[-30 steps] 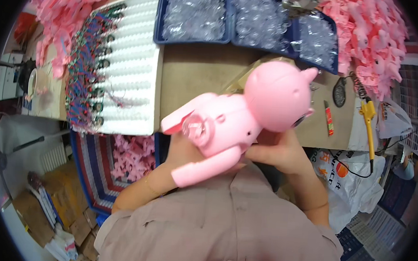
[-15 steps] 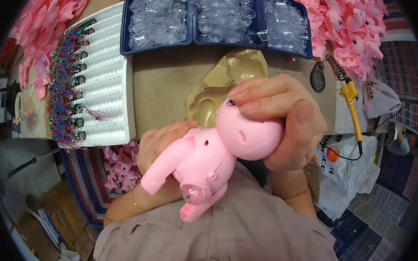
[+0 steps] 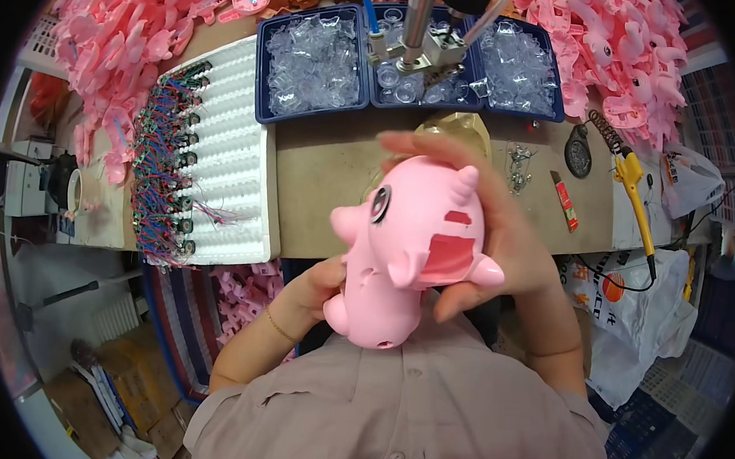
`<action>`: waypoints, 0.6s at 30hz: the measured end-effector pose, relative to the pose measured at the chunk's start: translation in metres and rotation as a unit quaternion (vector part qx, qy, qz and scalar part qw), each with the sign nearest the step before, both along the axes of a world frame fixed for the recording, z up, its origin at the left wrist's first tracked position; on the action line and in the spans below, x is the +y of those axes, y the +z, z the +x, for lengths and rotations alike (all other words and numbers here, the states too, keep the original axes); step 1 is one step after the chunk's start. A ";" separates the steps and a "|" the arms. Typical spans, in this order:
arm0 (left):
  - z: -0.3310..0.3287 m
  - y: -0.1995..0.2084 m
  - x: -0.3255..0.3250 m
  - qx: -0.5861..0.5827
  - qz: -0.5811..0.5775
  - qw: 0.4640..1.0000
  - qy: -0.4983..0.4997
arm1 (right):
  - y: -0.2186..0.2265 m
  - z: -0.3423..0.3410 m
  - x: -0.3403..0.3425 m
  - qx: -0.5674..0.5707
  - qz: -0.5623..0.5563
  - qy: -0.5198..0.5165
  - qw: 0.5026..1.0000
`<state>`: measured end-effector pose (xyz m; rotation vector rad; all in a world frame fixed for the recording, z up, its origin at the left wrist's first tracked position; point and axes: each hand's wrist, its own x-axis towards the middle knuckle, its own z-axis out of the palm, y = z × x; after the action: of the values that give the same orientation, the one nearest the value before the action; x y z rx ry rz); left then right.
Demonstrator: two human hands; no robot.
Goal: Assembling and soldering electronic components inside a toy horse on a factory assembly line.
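A pink plastic toy unicorn (image 3: 380, 302) is held in front of my chest, its head up and turned to one side. A dark eye, a small horn and a square opening in the head face the camera. My left hand (image 3: 324, 284) grips the body from the left, most of its fingers hidden behind the toy. My right hand (image 3: 514, 247) curves round the right side of the head. Its fingers pass over the far side, slightly blurred, and the thumb lies near the lower edge. A yellowish moulded fixture (image 3: 462, 128) is partly hidden behind this hand.
Blue bins (image 3: 311, 112) of clear plastic parts line the back, with a hanging metal tool (image 3: 421, 48) above them. A white ridged tray (image 3: 233, 154) with wired parts is left. Right lie a red cutter (image 3: 564, 204), small screws (image 3: 518, 167) and a yellow soldering iron (image 3: 639, 196).
The toy has been turned over, so the opening in its head now shows. My right hand has shifted to the head's right side. The view has tilted, bringing the hanging tool into sight.
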<state>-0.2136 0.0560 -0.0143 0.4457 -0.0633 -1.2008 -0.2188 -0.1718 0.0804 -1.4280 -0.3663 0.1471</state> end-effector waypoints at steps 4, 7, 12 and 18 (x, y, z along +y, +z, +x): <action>-0.012 -0.009 0.001 0.016 -0.006 1.000 -0.019 | -0.007 0.004 0.008 -0.118 -0.026 -0.062 0.991; -0.013 -0.011 0.001 0.027 -0.021 0.998 -0.049 | -0.013 0.003 0.015 -0.185 -0.013 -0.105 0.977; -0.017 0.023 0.005 0.064 0.098 0.992 0.056 | -0.011 -0.001 0.033 -0.167 -0.030 -0.150 0.974; -0.014 0.029 0.074 -0.418 0.318 0.833 0.175 | -0.024 -0.006 0.025 -0.022 -0.079 -0.031 0.996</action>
<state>-0.2275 0.1302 0.0145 1.4935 -0.3257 -0.5565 -0.2246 -0.1470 0.0564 -1.5993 -0.3531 0.0956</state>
